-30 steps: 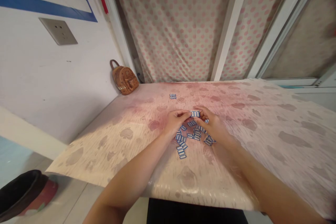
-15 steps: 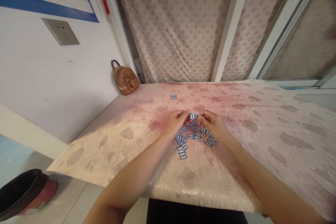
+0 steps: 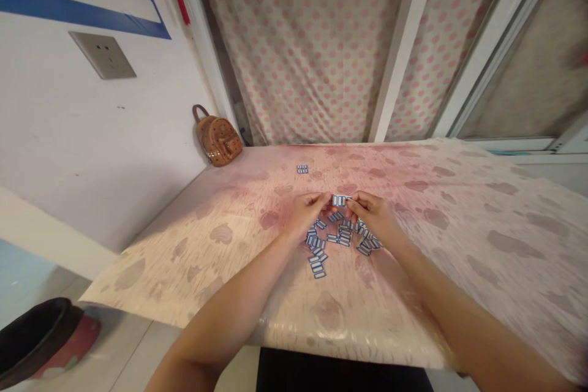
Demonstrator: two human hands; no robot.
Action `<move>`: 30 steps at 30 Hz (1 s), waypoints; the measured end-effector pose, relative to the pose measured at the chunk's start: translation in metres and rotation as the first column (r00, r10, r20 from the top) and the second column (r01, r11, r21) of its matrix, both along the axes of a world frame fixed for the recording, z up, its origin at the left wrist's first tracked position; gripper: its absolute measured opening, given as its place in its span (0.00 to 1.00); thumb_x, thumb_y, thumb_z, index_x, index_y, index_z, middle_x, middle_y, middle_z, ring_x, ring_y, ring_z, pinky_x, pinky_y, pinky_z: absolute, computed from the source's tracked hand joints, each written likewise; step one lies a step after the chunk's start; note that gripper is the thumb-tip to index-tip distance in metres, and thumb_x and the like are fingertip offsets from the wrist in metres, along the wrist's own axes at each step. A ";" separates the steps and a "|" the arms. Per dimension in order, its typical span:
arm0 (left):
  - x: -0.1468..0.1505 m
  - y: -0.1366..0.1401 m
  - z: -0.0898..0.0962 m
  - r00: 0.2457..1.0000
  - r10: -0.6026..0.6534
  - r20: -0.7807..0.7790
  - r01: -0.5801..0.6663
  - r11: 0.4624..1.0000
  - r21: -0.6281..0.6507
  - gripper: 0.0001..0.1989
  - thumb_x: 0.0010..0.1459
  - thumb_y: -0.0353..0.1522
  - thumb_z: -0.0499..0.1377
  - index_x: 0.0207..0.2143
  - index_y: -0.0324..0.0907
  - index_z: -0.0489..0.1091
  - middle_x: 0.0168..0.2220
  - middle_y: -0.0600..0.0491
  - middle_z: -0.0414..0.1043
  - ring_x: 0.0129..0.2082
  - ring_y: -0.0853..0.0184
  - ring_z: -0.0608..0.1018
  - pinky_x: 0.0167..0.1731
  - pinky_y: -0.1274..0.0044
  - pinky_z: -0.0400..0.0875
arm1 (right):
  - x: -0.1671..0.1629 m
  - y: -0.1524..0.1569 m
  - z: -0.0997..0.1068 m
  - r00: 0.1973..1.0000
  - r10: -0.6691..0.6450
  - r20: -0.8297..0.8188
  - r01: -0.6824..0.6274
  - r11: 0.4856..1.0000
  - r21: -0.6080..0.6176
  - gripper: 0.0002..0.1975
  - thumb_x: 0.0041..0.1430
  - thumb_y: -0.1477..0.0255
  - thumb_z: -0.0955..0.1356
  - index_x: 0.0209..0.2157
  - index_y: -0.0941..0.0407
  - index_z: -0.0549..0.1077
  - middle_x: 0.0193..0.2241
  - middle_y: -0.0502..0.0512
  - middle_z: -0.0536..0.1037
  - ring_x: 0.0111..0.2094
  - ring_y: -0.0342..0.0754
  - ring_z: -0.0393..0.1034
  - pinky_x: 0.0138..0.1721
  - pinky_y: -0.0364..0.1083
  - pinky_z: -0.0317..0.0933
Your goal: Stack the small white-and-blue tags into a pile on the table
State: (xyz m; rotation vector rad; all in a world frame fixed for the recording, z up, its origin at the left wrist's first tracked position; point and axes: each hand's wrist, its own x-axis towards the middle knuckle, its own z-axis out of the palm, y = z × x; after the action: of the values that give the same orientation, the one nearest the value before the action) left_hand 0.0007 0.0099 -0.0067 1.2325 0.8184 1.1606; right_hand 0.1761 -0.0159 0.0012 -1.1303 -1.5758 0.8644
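Note:
Between my two hands is a small white piece with blue-edged bars (image 3: 340, 201), raised a little over the table. My left hand (image 3: 309, 213) pinches its left end, and my right hand (image 3: 371, 213) is closed on its right end. Below and around them lies a loose scatter of similar blue-and-white pieces (image 3: 343, 235), some overlapping and partly hidden by my hands. One piece (image 3: 317, 267) sits nearest to me. Farther back, a small block of the blue-and-white pieces (image 3: 302, 169) lies in neat rows.
The table (image 3: 220, 275) has a patterned, glossy cover. A small brown backpack (image 3: 219, 139) leans at the wall on the far left. Dotted curtains (image 3: 312, 49) hang behind the table. A dark-rimmed pot (image 3: 68, 343) stands on the floor at lower left.
Almost nothing differs. My hands keep the same grip on the piece, which appears very slightly higher; the whole view has shifted a little.

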 end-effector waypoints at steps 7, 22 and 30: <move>-0.001 0.000 -0.001 0.998 -0.059 -0.004 0.059 0.997 0.044 0.22 0.48 0.49 0.68 0.33 0.37 0.80 0.28 0.49 0.79 0.29 0.66 0.78 0.36 0.75 0.72 | 0.002 0.001 0.002 0.999 0.025 -0.042 -0.028 0.998 -0.064 0.17 0.57 0.57 0.68 0.26 0.56 0.71 0.21 0.50 0.76 0.20 0.42 0.67 0.26 0.44 0.61; -0.001 -0.003 0.000 0.998 0.007 -0.060 -0.003 0.997 0.072 0.15 0.52 0.42 0.66 0.32 0.38 0.79 0.28 0.51 0.78 0.27 0.69 0.77 0.32 0.78 0.70 | 0.000 0.002 0.001 0.997 0.022 -0.073 -0.028 0.995 -0.091 0.19 0.55 0.53 0.69 0.25 0.55 0.70 0.21 0.51 0.77 0.19 0.42 0.68 0.25 0.44 0.64; -0.004 0.003 0.001 0.980 0.149 -0.133 -0.136 0.985 0.103 0.06 0.53 0.32 0.64 0.28 0.37 0.77 0.24 0.53 0.76 0.24 0.71 0.75 0.29 0.80 0.69 | 0.004 0.005 -0.005 0.997 0.064 0.049 -0.060 0.994 -0.088 0.14 0.54 0.57 0.69 0.29 0.54 0.70 0.23 0.50 0.76 0.21 0.44 0.69 0.27 0.46 0.64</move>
State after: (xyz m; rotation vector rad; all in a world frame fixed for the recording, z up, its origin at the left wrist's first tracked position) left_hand -0.0035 0.0124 -0.0060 1.3622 0.9801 1.2493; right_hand 0.1804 -0.0111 -0.0042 -1.1786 -1.6368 0.9595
